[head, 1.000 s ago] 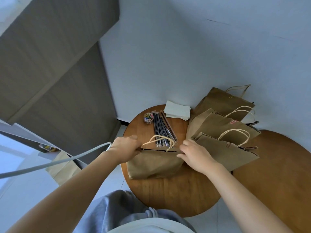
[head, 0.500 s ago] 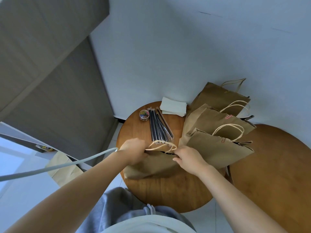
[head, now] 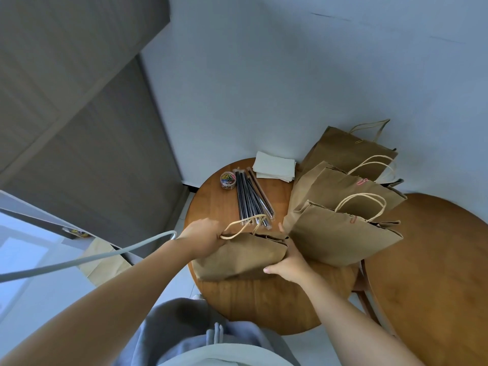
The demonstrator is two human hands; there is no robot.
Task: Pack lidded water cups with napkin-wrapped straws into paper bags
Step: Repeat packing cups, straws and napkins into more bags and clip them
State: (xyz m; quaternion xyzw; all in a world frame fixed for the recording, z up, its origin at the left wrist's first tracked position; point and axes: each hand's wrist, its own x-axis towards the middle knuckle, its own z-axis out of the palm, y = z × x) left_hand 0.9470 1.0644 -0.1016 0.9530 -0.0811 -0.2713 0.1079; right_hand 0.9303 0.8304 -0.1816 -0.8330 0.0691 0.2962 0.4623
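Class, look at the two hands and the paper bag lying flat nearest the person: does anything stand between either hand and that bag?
Nothing: left hand and right hand already hold the paper bag.

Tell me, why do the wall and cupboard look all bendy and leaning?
Head view: the wide-angle lens bends straight edges, so the wall and cupboard lean; the middle stays sharp, straws and paper bag clear; soft daylight, faint shadows.

Round wooden table (head: 253, 302), crowded top
Paper-clip tub (head: 228, 180), wrapped straws (head: 252, 199), napkin stack (head: 274, 169) at the back; three filled paper bags (head: 340, 233) right, one flat bag (head: 243, 257) in front
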